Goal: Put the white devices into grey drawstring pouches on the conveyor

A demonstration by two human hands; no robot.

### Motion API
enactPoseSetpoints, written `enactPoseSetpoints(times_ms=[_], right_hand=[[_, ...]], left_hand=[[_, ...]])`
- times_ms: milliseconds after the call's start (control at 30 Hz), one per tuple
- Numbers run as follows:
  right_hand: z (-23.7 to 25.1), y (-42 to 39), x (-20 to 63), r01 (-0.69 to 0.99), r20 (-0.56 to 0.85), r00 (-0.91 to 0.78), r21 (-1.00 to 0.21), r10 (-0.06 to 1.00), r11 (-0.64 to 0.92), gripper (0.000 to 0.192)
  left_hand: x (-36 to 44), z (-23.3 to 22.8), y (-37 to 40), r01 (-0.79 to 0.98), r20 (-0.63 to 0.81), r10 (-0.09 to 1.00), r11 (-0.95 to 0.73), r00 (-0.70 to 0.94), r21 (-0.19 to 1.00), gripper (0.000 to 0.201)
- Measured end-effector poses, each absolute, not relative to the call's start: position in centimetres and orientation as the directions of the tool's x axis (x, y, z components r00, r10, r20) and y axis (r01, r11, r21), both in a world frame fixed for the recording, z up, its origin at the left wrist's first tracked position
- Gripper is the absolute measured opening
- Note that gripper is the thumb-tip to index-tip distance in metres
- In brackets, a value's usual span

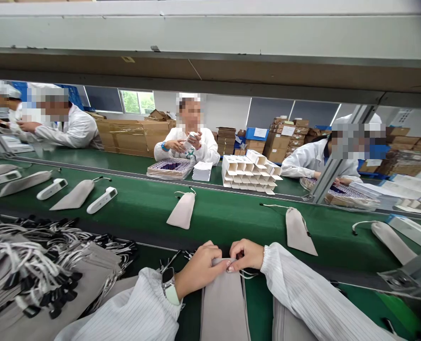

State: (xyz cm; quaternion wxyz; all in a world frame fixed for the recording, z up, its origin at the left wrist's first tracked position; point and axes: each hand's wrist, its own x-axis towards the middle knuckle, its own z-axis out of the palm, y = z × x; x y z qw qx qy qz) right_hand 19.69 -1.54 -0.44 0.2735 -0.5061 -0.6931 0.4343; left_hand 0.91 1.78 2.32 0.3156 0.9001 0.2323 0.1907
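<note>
Head view, gray pouch (224,308) extending nearward, top edge pinched by left fingers (218,271) and right fingers (237,264)

Matt cloth is seen in the grey pouch (224,305), smooth plastic in the white device (102,201), card in the stacked boxes (244,168).

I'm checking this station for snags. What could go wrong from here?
Loose cords heaped beside the left sleeve could tangle or catch on it. The watch sits near cord ends and might hook one. The left hand and right hand pinch the gray pouch near its top, so a slack cord there might get trapped.
</note>
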Motion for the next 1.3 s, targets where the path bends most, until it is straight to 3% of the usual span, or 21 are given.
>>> enactPoseSetpoints(times_ms=[1300], right_hand=[[-0.48, -1.50, 19.54, 0.460, -0.048, -0.303, -0.882, 0.952, 0.103, 0.036]], left_hand=[[0.90, 2.28, 1.80, 0.335, 0.161, 0.535, -0.707, 0.830, 0.623, 0.038]])
